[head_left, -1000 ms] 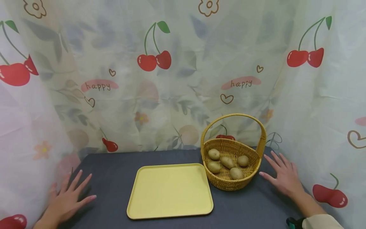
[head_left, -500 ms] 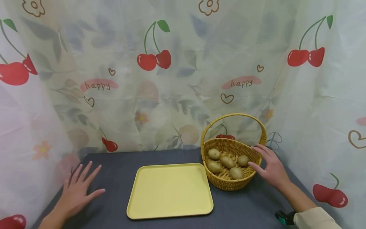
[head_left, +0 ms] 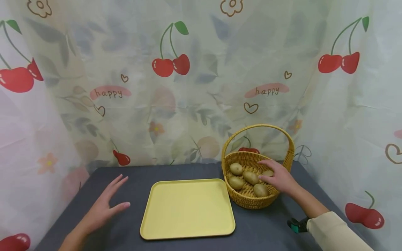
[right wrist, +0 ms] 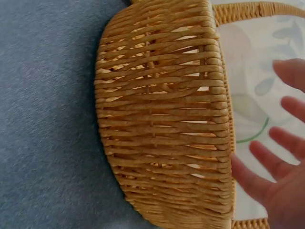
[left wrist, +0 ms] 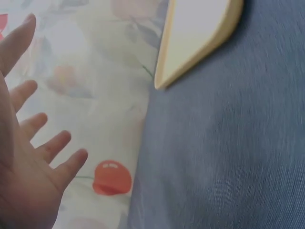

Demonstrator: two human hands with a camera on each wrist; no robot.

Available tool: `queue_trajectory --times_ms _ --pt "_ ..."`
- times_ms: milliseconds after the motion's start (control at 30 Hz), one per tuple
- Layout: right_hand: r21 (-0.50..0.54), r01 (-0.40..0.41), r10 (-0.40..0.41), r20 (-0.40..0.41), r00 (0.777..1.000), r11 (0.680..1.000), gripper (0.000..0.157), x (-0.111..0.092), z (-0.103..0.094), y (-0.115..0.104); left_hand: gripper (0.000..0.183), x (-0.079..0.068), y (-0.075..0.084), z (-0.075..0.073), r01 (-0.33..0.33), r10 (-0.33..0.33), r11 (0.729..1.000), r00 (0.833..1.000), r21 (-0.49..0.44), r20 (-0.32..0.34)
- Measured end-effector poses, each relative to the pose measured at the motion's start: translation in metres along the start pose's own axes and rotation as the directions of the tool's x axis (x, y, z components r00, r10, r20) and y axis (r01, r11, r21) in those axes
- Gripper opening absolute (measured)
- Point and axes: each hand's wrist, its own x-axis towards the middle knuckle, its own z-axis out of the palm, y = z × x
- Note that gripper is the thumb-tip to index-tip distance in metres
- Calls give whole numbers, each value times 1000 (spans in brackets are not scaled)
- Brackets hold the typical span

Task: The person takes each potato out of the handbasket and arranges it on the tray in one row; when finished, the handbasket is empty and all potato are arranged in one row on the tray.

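A wicker basket [head_left: 251, 203] with a tall arched handle holds several potatoes [head_left: 251, 177]. Over its right side hovers my right hand [head_left: 280, 178], fingers spread and nothing in them; it partly hides one potato. In the right wrist view the woven basket wall [right wrist: 164, 114] fills the middle, and the hand [right wrist: 286, 176] is beside its rim. To the left of a yellow rectangular tray [head_left: 187, 209], my left hand [head_left: 100, 211] is held above the table with straight, parted fingers. The left wrist view shows that hand [left wrist: 28, 176] holding nothing, apart from the tray [left wrist: 200, 52].
A dark blue-grey cloth [head_left: 125, 230] covers the table. The tray's right edge lies close by the basket. A pale curtain [head_left: 201, 87] printed with cherries hangs behind and along both sides.
My right hand has moved left from beside the basket to over its right side. My left hand has shifted right, nearer the tray. Basket, potatoes and tray stay put.
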Motion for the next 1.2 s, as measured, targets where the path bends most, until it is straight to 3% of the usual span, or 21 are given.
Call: queue_trajectory --times_ms 133,267,400,633,767,933,1100,1200 --pt "32 -60 56 103 993 998 54 7 1 4 67 0 6 7 18 -17 997 1000 -81 13" --pt "116 -154 121 248 961 981 51 12 1 8 63 0 7 17 54 -47 981 998 -187 37" --pt "177 -237 154 384 910 955 45 16 0 10 62 1 3 29 120 -101 952 992 -281 80" --pt "86 -319 221 554 803 944 35 28 3 6 64 1 -4 47 289 -226 897 950 -333 217" --pt "13 -368 286 606 743 930 31 34 7 3 66 -1 -9 54 306 -223 888 939 -343 260" --pt "-50 -398 338 632 697 916 31 39 11 -1 69 -3 -14 60 298 -172 881 925 -368 339" --pt "-109 -367 344 658 670 924 30 42 15 -6 73 -4 -16 63 342 -184 866 897 -366 402" --pt "-132 -334 334 662 671 933 33 41 17 -7 78 -5 -17 64 386 -223 849 881 -361 418"
